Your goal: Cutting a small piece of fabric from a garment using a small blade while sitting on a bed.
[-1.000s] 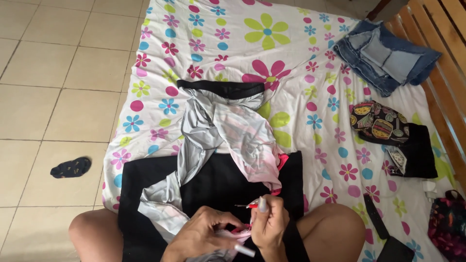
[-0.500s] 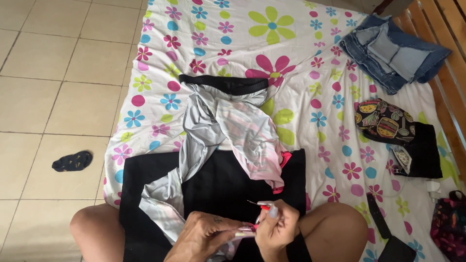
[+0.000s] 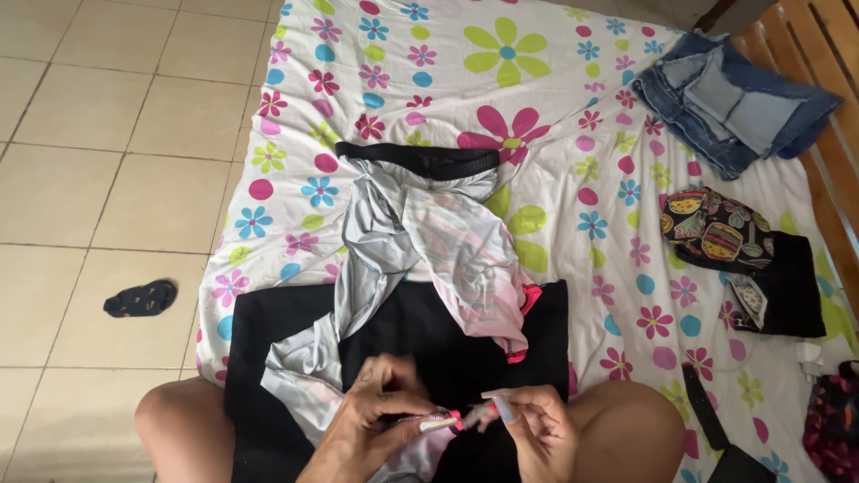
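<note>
Head view: left hand [image 3: 376, 420] pinches the pink-trimmed hem [image 3: 443, 422] of the grey garment [image 3: 420, 259]; right hand [image 3: 537, 429] grips the same hem just beside it. Garment lies over black cloth [image 3: 546, 331], extending away from both hands.

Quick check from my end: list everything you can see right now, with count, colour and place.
grey garment: one, silvery grey with pink trim, on the black cloth, its edge in both hands
black cloth: one, black, over the sheet's near end
sheet: one, white with coloured flowers, on the tiled floor
jeans: one, blue, folded, far right
patterned garment: one, dark with burger prints, right
sock: one, dark, on tiles at left
left hand: pinching the pink edge
right hand: pinching the same edge
</note>
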